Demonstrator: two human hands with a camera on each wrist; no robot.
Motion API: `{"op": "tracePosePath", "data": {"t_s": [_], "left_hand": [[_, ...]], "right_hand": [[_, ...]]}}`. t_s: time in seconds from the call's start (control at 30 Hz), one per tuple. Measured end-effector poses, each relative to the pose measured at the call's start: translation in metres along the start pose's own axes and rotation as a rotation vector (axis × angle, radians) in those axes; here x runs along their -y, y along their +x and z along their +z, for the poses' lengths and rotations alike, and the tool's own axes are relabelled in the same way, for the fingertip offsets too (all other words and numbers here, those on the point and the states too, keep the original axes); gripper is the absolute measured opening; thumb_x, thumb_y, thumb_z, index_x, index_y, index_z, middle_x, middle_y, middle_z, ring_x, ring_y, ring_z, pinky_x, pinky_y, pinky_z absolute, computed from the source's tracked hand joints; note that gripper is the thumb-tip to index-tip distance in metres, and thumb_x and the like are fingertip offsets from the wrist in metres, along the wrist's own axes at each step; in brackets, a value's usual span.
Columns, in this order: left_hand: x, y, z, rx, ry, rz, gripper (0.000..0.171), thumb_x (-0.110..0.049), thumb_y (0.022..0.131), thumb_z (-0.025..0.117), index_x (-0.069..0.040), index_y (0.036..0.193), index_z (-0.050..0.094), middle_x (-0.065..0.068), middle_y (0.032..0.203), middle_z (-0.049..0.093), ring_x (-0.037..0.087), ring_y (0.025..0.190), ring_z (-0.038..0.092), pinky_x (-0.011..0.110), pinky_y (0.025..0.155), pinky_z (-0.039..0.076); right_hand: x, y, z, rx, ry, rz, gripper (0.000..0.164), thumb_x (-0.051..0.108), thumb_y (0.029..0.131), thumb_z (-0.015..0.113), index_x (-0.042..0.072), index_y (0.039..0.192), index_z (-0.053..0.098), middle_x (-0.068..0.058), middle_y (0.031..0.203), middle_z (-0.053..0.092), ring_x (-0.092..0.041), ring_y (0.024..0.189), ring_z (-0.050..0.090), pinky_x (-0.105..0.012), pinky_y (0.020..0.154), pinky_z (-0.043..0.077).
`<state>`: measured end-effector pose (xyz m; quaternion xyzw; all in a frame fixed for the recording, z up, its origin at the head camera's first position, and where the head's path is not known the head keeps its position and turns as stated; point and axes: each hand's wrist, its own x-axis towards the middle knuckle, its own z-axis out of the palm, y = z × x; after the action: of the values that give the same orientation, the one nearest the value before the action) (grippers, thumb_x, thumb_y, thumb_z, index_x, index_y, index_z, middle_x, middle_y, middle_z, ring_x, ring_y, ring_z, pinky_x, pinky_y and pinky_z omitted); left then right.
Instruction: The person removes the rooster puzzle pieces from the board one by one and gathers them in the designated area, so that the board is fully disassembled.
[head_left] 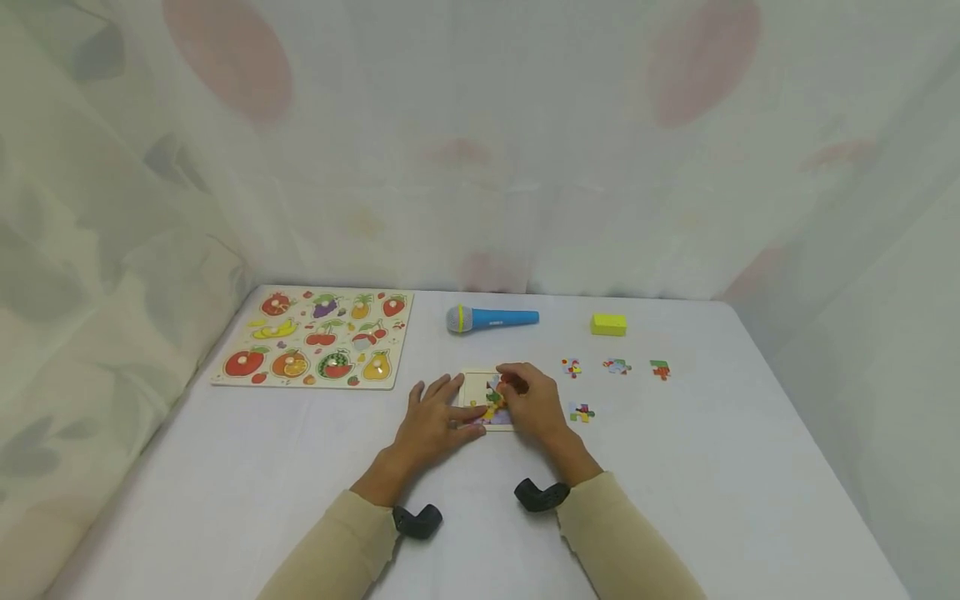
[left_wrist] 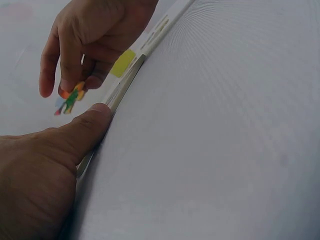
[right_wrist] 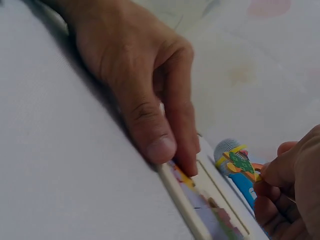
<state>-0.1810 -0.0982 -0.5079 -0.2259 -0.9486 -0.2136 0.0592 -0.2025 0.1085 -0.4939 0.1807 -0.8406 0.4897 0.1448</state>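
Note:
My right hand [head_left: 536, 406] pinches a jigsaw puzzle piece [right_wrist: 241, 162] between thumb and fingertips. Green, orange and yellow show on the piece, which is tilted and held just above a small wooden puzzle tray [head_left: 467, 385]. Colourful pieces fill the near part of the tray; bare wood shows in its far left part. Spread over the tray's left side is my left hand [head_left: 431, 423]. Its thumb [right_wrist: 161, 148] rests on the near rim, and another finger touches the pieces inside. The right hand hides the tray's right side in the head view.
Several loose puzzle pieces [head_left: 617, 367] lie to the tray's right. A blue toy microphone [head_left: 504, 319] and a yellow block [head_left: 608, 325] lie farther back. At the back left is a wooden fruit puzzle board [head_left: 300, 333]. Patterned cloth [head_left: 480, 150] hangs behind the table.

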Motion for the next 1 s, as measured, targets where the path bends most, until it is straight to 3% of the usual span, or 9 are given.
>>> {"op": "tracePosePath", "data": {"t_s": [0.37, 0.7, 1.0], "left_hand": [[-0.001, 0.001, 0.001, 0.005, 0.003, -0.013, 0.04, -0.057, 0.084, 0.067, -0.036, 0.118, 0.07, 0.007, 0.15, 0.039, 0.029, 0.139, 0.026, 0.059, 0.109, 0.009], [0.001, -0.003, 0.003, 0.005, -0.001, -0.009, 0.04, -0.058, 0.084, 0.065, -0.036, 0.117, 0.07, 0.008, 0.15, 0.038, 0.031, 0.139, 0.027, 0.06, 0.108, 0.009], [0.001, -0.001, 0.004, 0.004, -0.002, -0.009, 0.041, -0.059, 0.084, 0.064, -0.036, 0.117, 0.07, 0.007, 0.151, 0.038, 0.03, 0.139, 0.026, 0.059, 0.109, 0.008]], "right_hand": [[0.004, 0.0, -0.022, -0.05, 0.104, 0.056, 0.022, -0.002, 0.088, 0.068, 0.007, 0.108, 0.07, 0.0, 0.1, 0.068, -0.015, 0.092, 0.063, -0.032, 0.081, 0.052], [-0.001, -0.007, -0.054, -0.079, 0.232, 0.118, 0.011, 0.003, 0.085, 0.073, 0.0, 0.096, 0.072, -0.005, 0.092, 0.069, -0.021, 0.083, 0.062, -0.023, 0.071, 0.05], [-0.003, -0.013, -0.088, -0.109, 0.265, 0.187, 0.012, 0.004, 0.086, 0.073, -0.002, 0.096, 0.072, -0.01, 0.095, 0.069, -0.019, 0.086, 0.063, -0.021, 0.072, 0.052]]}}
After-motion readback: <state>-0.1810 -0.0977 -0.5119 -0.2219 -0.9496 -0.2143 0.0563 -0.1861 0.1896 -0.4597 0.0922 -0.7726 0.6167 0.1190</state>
